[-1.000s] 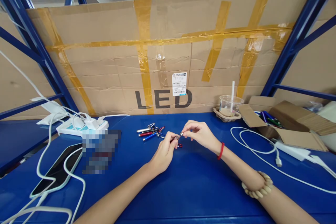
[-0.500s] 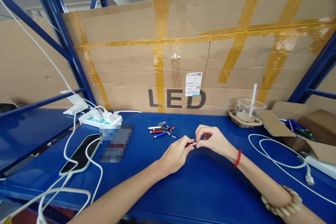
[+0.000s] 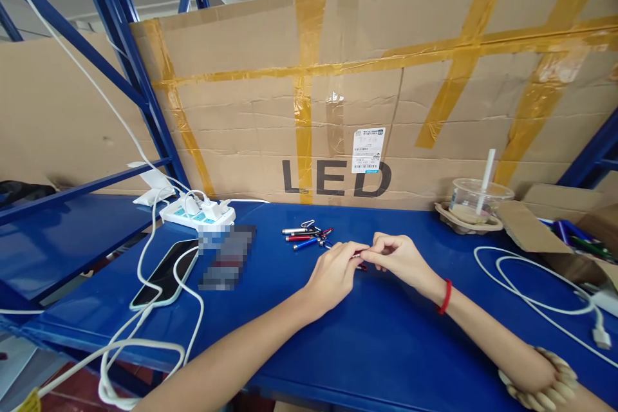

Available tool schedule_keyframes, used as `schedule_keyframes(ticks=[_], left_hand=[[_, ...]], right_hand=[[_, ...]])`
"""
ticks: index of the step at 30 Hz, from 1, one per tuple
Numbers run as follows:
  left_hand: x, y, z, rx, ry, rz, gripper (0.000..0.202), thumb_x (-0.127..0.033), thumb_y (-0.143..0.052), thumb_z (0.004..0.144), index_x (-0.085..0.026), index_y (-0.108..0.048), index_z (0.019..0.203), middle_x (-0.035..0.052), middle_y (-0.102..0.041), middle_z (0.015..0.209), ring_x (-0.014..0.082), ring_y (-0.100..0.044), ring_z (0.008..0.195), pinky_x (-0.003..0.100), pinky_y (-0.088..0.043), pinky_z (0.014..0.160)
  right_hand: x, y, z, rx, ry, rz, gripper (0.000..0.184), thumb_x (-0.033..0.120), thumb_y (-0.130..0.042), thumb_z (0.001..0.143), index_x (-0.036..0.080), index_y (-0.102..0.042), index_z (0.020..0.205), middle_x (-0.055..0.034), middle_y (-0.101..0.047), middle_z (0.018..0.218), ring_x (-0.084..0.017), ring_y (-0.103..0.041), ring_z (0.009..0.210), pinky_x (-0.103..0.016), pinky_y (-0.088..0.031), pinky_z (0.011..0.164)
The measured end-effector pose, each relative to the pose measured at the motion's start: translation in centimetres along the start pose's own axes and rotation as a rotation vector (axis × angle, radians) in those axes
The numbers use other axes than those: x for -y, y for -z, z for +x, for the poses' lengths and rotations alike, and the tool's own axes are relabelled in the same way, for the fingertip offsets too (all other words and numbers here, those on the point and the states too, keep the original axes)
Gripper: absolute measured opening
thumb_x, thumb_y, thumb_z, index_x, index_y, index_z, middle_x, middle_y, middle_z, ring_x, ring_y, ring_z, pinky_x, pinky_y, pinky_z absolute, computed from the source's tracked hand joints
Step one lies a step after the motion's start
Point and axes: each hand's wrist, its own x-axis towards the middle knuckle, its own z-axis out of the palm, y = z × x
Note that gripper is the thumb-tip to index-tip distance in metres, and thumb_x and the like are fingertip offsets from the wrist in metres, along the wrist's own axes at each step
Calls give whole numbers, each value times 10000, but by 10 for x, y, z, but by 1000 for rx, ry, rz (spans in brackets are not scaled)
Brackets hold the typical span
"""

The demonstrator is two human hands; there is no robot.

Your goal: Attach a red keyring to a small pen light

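Hands [image 3: 333,278] pinch red pc. [image 3: 362,267] — glossy, part-hid.

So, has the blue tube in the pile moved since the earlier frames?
No: the blue tube lies in the same spot relative to the LED lettering; the camera view shifted instead.

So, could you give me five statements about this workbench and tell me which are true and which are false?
1. A red band circles the right wrist. True.
2. The clear cup stands beside the power strip. False: the cup sits in a cardboard holder on the right side.
3. The left hand and right hand are close together above the blue table. True.
4. The phone lies inside the open box. False: it lies on the table, at the left.
5. The left hand holds a small red item, mostly hidden by fingers. True.
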Motion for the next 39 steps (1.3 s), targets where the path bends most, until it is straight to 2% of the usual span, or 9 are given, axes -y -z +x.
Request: schedule_keyframes(ticks=[5,9,15,23,30,39], left_hand=[[5,-3,2,1,206,-15,202,-259,-362,876,-246,-527,991,-26,-624,895,122,-576,793,210,-428,668],[4,0,3,18,296,10,223,-285,-341,878,-253,-530,992,-36,-616,785,114,-574,721,200,-401,631],[3,1,4,59,295,41,248,-300,-310,886,-257,-521,1008,-39,-607,767,111,-565,716,196,-367,607],[0,2,4,120,232,74,239,-272,-301,888,-255,-521,978,-45,-595,753,106,-547,677,196,-333,588],[2,-1,4,143,234,23,239,-285,-296,891,-258,-519,972,-45,-584,729,106,-532,650,200,-322,580],[8,1,-1,197,180,-112,134,-293,-342,873,-212,-446,852,-41,-550,691,102,-491,597,195,-344,571]], right_hand=[[-6,10,3,-16,88,-185,246,373,-703,626,134,-645,638,-22,-545,675,-72,-503,463,-203,-406,442],[-3,17,4,-76,142,-229,299,374,-709,620,143,-680,807,-45,-571,792,-58,-496,451,-212,-430,453],[-1,15,3,46,188,-229,237,357,-672,677,166,-700,814,-40,-560,820,-57,-521,475,-205,-448,451],[-2,19,4,79,190,-164,178,303,-684,673,172,-705,791,-35,-564,811,-53,-521,489,-194,-441,446],[-4,18,4,118,178,-70,128,271,-712,639,149,-684,663,-38,-547,806,-71,-538,534,-207,-459,471],[1,13,0,180,163,-18,119,244,-700,650,140,-661,607,-18,-508,758,-62,-514,542,-193,-467,481]])
